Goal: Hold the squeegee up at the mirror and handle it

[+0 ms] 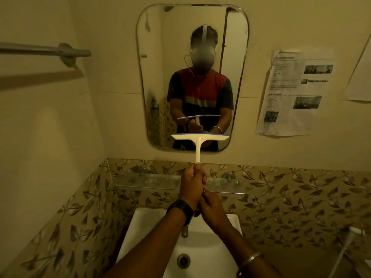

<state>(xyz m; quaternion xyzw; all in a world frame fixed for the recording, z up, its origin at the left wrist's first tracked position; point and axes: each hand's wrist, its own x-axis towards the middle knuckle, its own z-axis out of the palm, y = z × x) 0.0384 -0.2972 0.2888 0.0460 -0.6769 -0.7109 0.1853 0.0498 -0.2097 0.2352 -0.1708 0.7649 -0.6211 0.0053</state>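
A white squeegee (198,138) with a blue rubber edge stands upright in front of the lower part of the wall mirror (192,47). Its blade sits level near the mirror's bottom edge. My left hand (191,185), with a black watch on the wrist, grips the handle high up. My right hand (212,207), with a metal bangle on the forearm, grips the handle's lower end just below the left. The mirror reflects a person holding the squeegee.
A white washbasin (144,227) with a tap (185,230) and drain lies below my arms. A glass shelf (148,182) runs along leaf-patterned tiles. A towel rail (60,52) juts out at the left. Printed paper sheets (295,93) hang right of the mirror. A hose (349,243) hangs at the lower right.
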